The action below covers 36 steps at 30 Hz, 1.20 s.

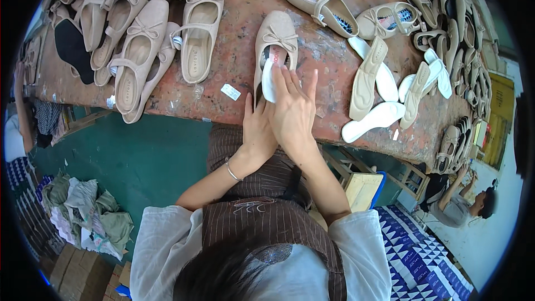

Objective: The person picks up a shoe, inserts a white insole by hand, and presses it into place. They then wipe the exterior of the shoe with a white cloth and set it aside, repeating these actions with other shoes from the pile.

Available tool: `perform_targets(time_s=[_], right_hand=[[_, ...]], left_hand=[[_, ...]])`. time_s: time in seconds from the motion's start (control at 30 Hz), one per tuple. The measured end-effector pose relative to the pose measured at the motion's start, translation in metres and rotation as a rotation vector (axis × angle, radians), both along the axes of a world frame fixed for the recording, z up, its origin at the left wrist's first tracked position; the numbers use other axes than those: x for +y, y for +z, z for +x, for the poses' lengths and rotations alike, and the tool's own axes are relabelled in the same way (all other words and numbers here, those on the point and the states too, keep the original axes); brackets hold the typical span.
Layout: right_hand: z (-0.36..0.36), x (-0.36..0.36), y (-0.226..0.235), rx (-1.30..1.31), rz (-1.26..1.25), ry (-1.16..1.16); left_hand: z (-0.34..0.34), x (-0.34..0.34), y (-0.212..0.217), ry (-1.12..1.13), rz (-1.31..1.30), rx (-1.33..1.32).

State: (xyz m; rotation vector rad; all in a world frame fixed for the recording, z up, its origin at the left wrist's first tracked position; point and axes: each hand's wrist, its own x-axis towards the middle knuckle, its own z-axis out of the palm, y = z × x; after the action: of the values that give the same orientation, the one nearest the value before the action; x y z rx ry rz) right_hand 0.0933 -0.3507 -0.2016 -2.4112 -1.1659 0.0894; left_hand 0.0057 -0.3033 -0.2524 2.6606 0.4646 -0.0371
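Observation:
A beige flat shoe with a bow [277, 36] lies toe-away on the worn reddish workbench [234, 67]. My right hand [293, 108] holds a white insole [268, 78] and presses it into the shoe's opening. Just left of it, my left hand [257, 131] grips the heel end of the same shoe, and a thin bracelet shows on that wrist.
Several finished beige shoes [139, 44] lie in rows at the bench's left and far edge. Loose beige and white insoles [379, 86] sit to the right, with more shoes stacked beyond. A small white tag [230, 91] lies near the front edge. Another person [465, 203] sits at lower right.

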Motion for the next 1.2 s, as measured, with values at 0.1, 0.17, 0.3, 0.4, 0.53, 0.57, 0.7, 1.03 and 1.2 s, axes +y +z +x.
perform_targets(time_s=[0.1,0.17,0.3,0.4,0.53,0.57,0.7,1.03,1.2], right_hand=[[0.009,-0.001,0.008,0.065,0.015,0.060],[0.011,-0.001,0.019,0.190,0.035,0.080],[0.021,0.013,0.036,0.160,0.035,0.081],[0.038,0.029,0.042,0.205,-0.075,0.076],[0.055,0.037,0.045,0.213,-0.087,0.094],[0.056,0.036,0.045,0.171,-0.045,0.116],[0.044,0.030,0.045,0.169,-0.018,0.098],[0.018,0.006,0.001,-0.105,-0.065,0.093],[0.021,0.035,-0.027,-0.310,-0.137,0.078]], left_hand=[[0.001,0.001,0.004,-0.003,0.103,-0.090],[0.007,0.004,0.004,0.003,0.105,-0.177],[0.017,0.010,0.006,-0.007,-0.006,-0.102],[0.018,0.012,0.010,0.004,-0.019,-0.089],[0.018,0.010,0.011,0.017,0.070,-0.164],[0.019,0.009,0.011,0.018,0.075,-0.170],[0.027,0.003,0.011,0.068,-0.004,-0.070],[0.020,-0.001,0.007,0.053,0.048,-0.072],[-0.005,-0.010,0.004,0.003,0.047,-0.052]])
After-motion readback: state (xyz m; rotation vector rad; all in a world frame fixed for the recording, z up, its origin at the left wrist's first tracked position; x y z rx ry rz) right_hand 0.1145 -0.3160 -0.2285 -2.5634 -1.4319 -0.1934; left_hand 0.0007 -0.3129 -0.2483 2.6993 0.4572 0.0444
